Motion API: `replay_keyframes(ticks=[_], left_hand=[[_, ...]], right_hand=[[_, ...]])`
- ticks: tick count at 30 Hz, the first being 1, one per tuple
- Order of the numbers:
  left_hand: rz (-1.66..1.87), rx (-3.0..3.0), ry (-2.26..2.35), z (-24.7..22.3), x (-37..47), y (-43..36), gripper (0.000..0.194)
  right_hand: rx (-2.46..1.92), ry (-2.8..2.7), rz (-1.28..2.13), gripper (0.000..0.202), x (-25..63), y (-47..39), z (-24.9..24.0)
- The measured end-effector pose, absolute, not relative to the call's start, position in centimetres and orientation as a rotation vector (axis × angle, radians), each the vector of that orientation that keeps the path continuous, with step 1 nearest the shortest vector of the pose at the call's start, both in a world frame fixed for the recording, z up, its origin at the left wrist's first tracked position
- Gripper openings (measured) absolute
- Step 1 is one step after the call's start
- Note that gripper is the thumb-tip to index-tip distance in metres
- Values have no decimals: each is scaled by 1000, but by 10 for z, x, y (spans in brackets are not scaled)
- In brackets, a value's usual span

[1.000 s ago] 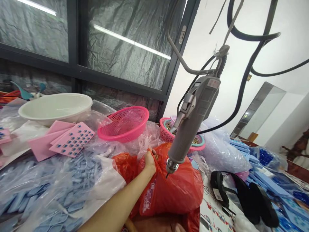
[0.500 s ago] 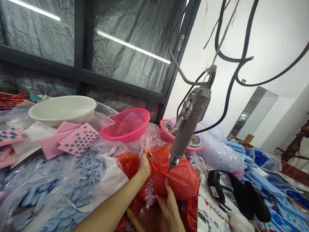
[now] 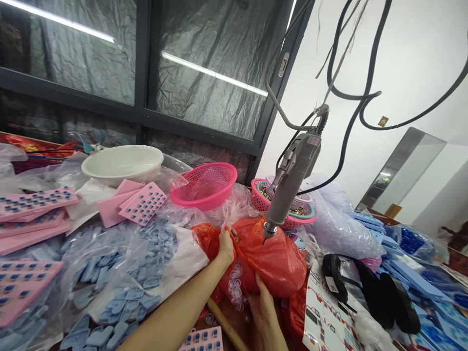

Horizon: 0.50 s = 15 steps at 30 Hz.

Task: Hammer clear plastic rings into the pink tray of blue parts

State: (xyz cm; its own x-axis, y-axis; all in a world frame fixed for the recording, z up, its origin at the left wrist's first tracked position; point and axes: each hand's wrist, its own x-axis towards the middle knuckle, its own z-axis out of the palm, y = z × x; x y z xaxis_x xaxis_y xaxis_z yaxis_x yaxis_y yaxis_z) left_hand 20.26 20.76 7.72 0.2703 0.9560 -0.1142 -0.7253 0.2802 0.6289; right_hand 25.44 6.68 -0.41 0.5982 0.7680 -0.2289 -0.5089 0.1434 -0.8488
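A full red plastic bag (image 3: pixel 281 265) lies tilted on the bench, its mouth toward me. My left hand (image 3: pixel 227 243) is closed on the bag's gathered upper edge. Under the bag's lower front, my right hand (image 3: pixel 263 304) supports it with the thumb up against the plastic; its other fingers are mostly hidden. Small clear plastic rings (image 3: pixel 236 285) spill from the opening between my hands. Above the bag hangs a grey electric screwdriver (image 3: pixel 288 180), its bit pointing down near the red plastic. A wooden stick (image 3: pixel 228 324) lies below.
Light-blue plastic parts (image 3: pixel 127 302) in clear bags cover the left side. Pink boards (image 3: pixel 144 204) with blue pieces lie there, beside a white basin (image 3: pixel 122 163). A pink basket (image 3: pixel 204 185) stands behind. Black headphones or straps (image 3: pixel 369 292) and a printed sheet (image 3: pixel 329 312) lie right.
The view has shifted left, so things appear farther right. More rings show at the bag's opening, and a pink board has come into view at the bottom. Both hands stay at the bag.
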Motion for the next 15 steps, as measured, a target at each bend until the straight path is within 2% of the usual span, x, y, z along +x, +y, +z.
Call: replay_keyframes(ticks=[5,8,11,15], left_hand=[[1210,695,648,65,202,206,27],[1221,818,688,60,200,205,28],[1228,953,706,58,194,203,32],[1216,1149,686,60,184,195,40]], right_hand=[[-1202,-252,928,92,245,43,-1],[-1374,-290,853,99,246,28,-9],[-1549,-407,635,89,243,12,-20],[-1691,-630,205,66,226,5,-12]])
